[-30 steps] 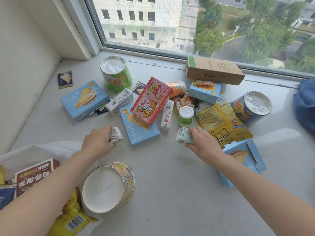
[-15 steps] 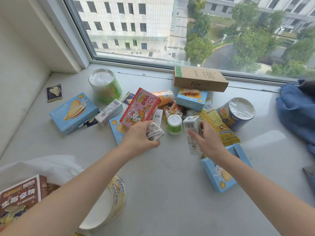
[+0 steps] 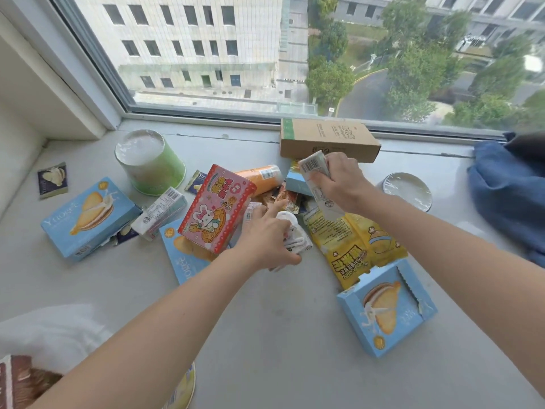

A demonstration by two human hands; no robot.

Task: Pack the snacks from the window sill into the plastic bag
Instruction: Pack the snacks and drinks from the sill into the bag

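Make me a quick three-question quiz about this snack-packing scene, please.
1. True or false: the right hand holds a small carton lifted above the pile.
2. What lies directly under the pink rabbit box?
A. a blue biscuit box
B. the brown cardboard box
C. the yellow snack bag
3. Fill in: the green cup stands ____ the pink rabbit box, towards the window.

Key: 1 true; 2 A; 3 left of.
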